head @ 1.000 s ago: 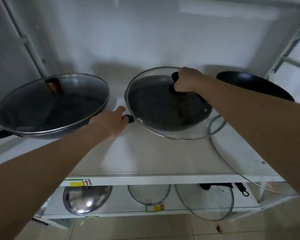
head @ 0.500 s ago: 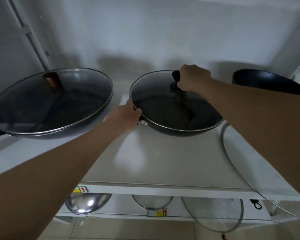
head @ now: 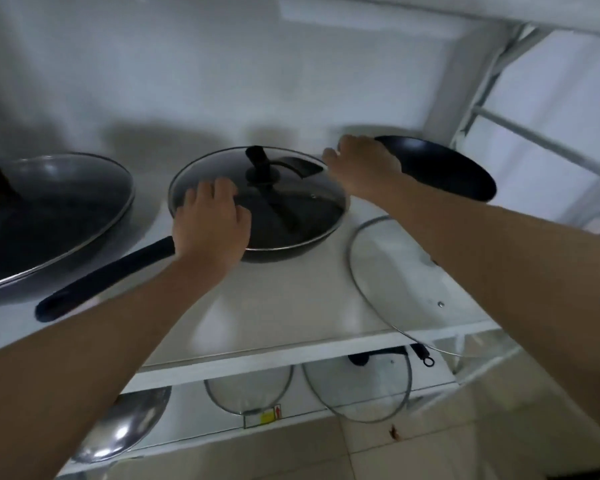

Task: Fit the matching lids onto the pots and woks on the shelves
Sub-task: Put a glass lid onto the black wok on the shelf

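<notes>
A black wok [head: 284, 249] with a long black handle [head: 101, 282] stands mid-shelf, and a glass lid [head: 302, 202] with a black knob [head: 257, 166] sits flat on it. My left hand [head: 212, 223] rests on the lid's near-left edge, where the handle joins, fingers bent and apart. My right hand [head: 361, 168] is off the knob, fingers loose, at the left rim of an uncovered black pan [head: 444, 168] on the right. A bigger lidded wok [head: 49, 209] stands on the left. A loose glass lid [head: 388, 271] lies flat at the front right under my right forearm.
The loose glass lid overhangs the white shelf's front edge [head: 257, 358]. On the lower shelf are a steel lid [head: 129, 427] and two glass lids [head: 250, 389] [head: 361, 393]. A white frame post [head: 454, 81] rises at the right. A wall closes the back.
The glass lid has settled onto the middle wok. My right hand let go of its knob and moved right to the black pan. My left hand slid from the handle onto the lid's edge.
</notes>
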Action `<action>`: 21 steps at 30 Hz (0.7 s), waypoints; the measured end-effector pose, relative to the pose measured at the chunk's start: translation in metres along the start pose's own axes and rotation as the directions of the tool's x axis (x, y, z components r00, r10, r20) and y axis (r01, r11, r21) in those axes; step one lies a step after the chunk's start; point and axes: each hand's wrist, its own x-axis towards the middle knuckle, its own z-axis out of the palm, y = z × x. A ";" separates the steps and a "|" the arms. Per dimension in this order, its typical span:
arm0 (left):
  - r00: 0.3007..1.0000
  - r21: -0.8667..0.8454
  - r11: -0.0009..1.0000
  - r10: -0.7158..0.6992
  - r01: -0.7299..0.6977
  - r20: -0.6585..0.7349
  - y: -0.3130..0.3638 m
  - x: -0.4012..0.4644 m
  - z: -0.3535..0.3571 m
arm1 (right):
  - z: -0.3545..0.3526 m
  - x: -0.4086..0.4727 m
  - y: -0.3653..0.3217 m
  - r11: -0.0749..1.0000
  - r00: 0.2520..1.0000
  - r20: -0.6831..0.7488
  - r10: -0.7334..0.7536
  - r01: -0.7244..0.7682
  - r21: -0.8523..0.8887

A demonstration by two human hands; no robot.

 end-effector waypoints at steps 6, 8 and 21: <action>0.914 -0.163 0.899 0.404 -0.406 -0.048 0.127 -0.016 0.015 | -0.037 -0.049 0.116 0.963 0.961 -0.075 0.267 -0.269 -0.019; 0.895 -0.216 0.874 0.446 -0.435 0.000 0.159 -0.019 0.035 | -0.043 -0.057 0.146 0.954 0.951 -0.088 0.297 -0.300 -0.023; 0.767 0.080 0.862 0.400 -0.501 0.502 0.283 -0.012 0.185 | 0.009 -0.026 0.303 0.908 0.914 0.052 0.403 -0.392 -0.148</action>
